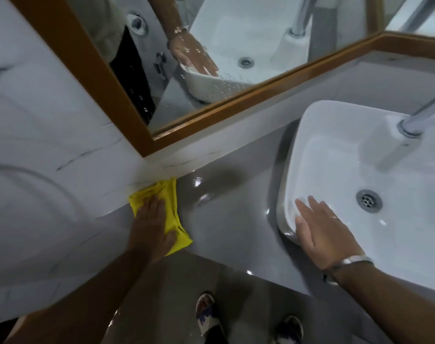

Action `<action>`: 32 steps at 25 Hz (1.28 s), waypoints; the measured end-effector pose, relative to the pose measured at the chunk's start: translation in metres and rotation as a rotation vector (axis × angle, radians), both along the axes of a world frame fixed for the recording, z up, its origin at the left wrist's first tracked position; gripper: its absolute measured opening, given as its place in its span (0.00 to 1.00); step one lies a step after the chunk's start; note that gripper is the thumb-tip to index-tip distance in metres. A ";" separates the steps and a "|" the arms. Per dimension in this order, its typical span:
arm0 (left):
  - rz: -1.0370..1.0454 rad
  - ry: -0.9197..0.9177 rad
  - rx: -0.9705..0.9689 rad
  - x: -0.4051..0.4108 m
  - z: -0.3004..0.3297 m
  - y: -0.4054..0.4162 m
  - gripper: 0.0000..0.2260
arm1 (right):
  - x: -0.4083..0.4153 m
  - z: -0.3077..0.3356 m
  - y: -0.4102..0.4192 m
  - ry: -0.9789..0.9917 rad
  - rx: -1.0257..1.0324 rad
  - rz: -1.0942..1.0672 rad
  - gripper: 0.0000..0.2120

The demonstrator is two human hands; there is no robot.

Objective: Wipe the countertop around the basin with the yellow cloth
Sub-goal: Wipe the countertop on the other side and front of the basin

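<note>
The yellow cloth (173, 214) lies folded on the grey countertop (226, 219), pushed into the corner where the counter meets the marble side wall. My left hand (150, 229) presses flat on the cloth, fingers together, covering its left half. A white rectangular basin (347, 175) stands on the counter to the right, with a metal drain (368, 201) in its bowl. My right hand (320, 232) rests flat on the basin's near left rim, fingers spread, a silver bracelet on the wrist. The counter between cloth and basin shines wet.
A wooden-framed mirror (211, 120) runs along the back wall just above the counter. A chrome tap (419, 120) rises at the basin's far right. White marble wall (50, 145) bounds the counter on the left. Below the counter's front edge are my sandalled feet (209, 316) on a wet floor.
</note>
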State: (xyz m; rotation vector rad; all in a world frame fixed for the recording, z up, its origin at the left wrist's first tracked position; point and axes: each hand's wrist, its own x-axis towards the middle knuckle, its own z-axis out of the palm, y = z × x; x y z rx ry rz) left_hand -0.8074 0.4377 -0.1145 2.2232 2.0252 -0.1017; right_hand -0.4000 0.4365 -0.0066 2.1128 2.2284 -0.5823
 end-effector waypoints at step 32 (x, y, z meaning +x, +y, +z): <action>-0.834 -0.150 0.013 0.296 0.133 0.072 0.34 | 0.010 -0.004 -0.118 0.226 0.496 0.137 0.14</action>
